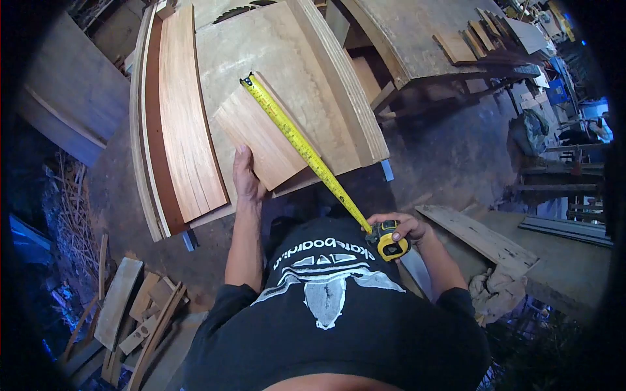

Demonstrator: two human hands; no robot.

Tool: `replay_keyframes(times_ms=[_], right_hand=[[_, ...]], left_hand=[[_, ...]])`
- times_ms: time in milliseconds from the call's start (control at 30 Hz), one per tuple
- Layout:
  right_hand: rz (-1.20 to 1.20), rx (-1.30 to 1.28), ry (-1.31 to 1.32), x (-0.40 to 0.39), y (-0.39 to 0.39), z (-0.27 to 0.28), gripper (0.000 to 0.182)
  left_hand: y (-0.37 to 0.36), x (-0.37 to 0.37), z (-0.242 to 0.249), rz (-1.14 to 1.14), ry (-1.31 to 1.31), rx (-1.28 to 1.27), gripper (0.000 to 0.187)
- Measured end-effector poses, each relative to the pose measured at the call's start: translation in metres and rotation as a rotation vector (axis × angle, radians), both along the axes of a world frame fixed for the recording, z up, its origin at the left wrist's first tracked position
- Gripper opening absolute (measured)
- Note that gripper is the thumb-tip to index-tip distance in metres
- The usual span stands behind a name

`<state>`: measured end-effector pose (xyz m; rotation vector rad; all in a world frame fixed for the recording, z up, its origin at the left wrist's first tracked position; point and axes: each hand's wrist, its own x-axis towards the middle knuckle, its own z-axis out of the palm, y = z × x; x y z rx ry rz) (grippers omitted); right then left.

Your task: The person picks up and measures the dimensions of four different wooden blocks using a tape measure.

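Observation:
My left hand [248,176] grips the lower left edge of a short light wooden board [261,140], its thumb on the top face. My right hand [404,228] is closed round a yellow and black tape measure [392,241]. From it the yellow blade [293,133] runs up and to the left, along the board's right side. The blade's black end tip lies near the board's upper end. Behind the board is a wooden work surface [254,42] with a raised edge on the right.
A long wooden plank [179,111] lies left on the work surface, and a saw blade [244,12] shows at its far end. Another table [417,39] with wood pieces stands at the right. Scrap wood [120,303] is at the lower left, a loose board [479,238] at the right.

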<state>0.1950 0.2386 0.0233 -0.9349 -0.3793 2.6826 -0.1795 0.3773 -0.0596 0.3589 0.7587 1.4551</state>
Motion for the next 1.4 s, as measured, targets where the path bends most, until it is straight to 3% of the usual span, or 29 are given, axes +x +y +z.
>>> replay_keyframes(times_ms=[100, 600, 700, 733, 767, 833, 867, 933, 1033, 1400], right_hand=[[0.018, 0.029, 0.069, 0.001, -0.001, -0.005, 0.082], [0.013, 0.010, -0.003, 0.001, -0.001, 0.000, 0.085], [0.028, 0.024, 0.013, 0.002, -0.001, -0.006, 0.086], [0.038, 0.022, 0.001, 0.007, -0.004, -0.006, 0.087], [0.029, 0.024, -0.011, 0.013, -0.011, -0.021, 0.087], [0.014, 0.022, 0.007, 0.014, -0.010, -0.022, 0.087], [0.011, 0.008, 0.050, 0.009, -0.008, -0.015, 0.087], [0.022, 0.043, 0.044, 0.007, -0.005, -0.009, 0.086], [0.016, 0.026, 0.090, 0.004, -0.003, 0.003, 0.084], [0.008, 0.034, 0.128, 0.005, -0.003, -0.003, 0.081]], left_hand=[[0.000, -0.001, 0.001, -0.034, -0.027, 0.026, 0.050], [-0.001, 0.004, 0.009, 0.018, 0.001, -0.008, 0.047], [-0.002, -0.012, -0.028, 0.022, 0.033, -0.127, 0.043], [-0.006, -0.003, -0.002, 0.097, 0.289, -0.158, 0.040], [-0.008, -0.012, -0.020, 0.011, 0.243, -0.190, 0.043], [-0.005, -0.022, -0.056, 0.114, 0.550, -0.172, 0.047], [-0.006, -0.026, -0.042, -0.077, 0.168, -0.153, 0.049], [0.000, -0.026, -0.043, -0.120, 0.044, -0.119, 0.052], [-0.001, -0.009, -0.009, -0.082, 0.026, -0.125, 0.056], [0.001, -0.009, -0.017, -0.112, -0.013, -0.065, 0.058]])
